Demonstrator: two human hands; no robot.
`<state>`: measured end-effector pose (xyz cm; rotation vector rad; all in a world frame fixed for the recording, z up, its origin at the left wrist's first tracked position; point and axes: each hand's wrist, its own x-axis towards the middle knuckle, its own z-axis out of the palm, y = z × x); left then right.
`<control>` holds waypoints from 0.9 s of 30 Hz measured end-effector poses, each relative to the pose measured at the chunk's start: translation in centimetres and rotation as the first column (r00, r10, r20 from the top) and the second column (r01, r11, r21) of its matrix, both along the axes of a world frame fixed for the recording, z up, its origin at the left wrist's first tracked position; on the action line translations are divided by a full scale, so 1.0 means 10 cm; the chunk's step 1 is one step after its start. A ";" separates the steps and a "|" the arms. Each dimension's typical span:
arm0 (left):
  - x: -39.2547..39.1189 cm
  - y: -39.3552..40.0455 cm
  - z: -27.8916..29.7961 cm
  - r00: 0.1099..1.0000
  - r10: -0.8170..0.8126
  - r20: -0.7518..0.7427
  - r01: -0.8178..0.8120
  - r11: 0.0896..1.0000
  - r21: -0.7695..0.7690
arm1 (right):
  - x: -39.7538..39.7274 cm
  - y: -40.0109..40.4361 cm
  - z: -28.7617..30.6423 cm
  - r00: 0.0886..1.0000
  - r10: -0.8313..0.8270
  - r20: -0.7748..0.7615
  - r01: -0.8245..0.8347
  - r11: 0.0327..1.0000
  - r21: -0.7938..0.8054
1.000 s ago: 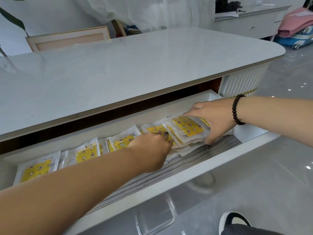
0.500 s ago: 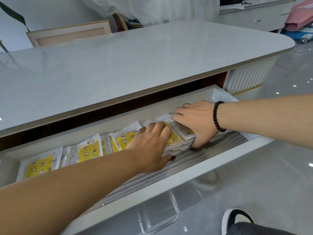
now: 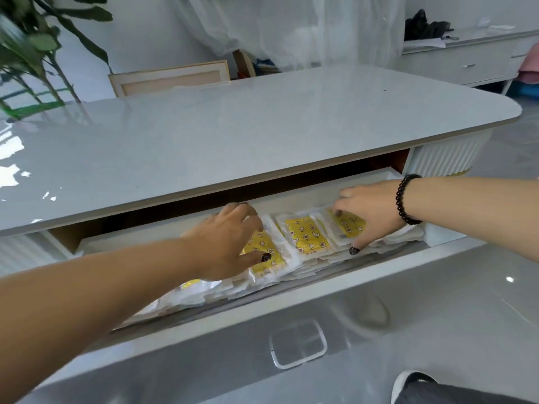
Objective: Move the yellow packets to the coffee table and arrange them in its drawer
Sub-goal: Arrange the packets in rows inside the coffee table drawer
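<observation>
Packets [image 3: 306, 234] were spread in an overlapping row inside the open drawer [image 3: 344, 275] of the coffee table [image 3: 233, 141], where half a second before they had been bunched under both hands near the right end. The row had thus been fanned leftwards, so arranging appeared well advanced, with only evening-out judged to remain. The left hand [image 3: 224, 243] had been shifted left and was laid over one packet, fingers bent over its far edge, thumb pressed on its face. The right hand [image 3: 370, 214] was rested on the rightmost packet, fingers spread, thumb at the near edge; whether it was pinched could not be told.
</observation>
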<state>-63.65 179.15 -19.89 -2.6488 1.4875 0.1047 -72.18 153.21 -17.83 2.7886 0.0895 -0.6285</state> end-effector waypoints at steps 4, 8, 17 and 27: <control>-0.12 0.51 0.39 0.991 0.099 -0.086 -0.095 0.994 0.046 | -0.14 0.22 0.35 1.000 -0.025 -0.018 0.024 0.999 -0.032; -0.38 0.94 0.72 0.898 0.284 -0.335 -0.305 0.952 -0.010 | -0.29 0.54 0.73 0.998 -0.051 0.048 0.048 0.997 0.067; -1.06 1.51 0.89 0.906 0.357 -0.228 -0.349 0.934 0.074 | -0.75 1.42 0.92 0.997 -0.029 0.077 0.007 0.961 0.276; -1.21 1.71 0.69 0.915 0.387 -0.118 -0.391 0.920 -0.019 | -0.93 1.71 0.57 0.974 -0.041 0.222 -0.028 0.954 0.298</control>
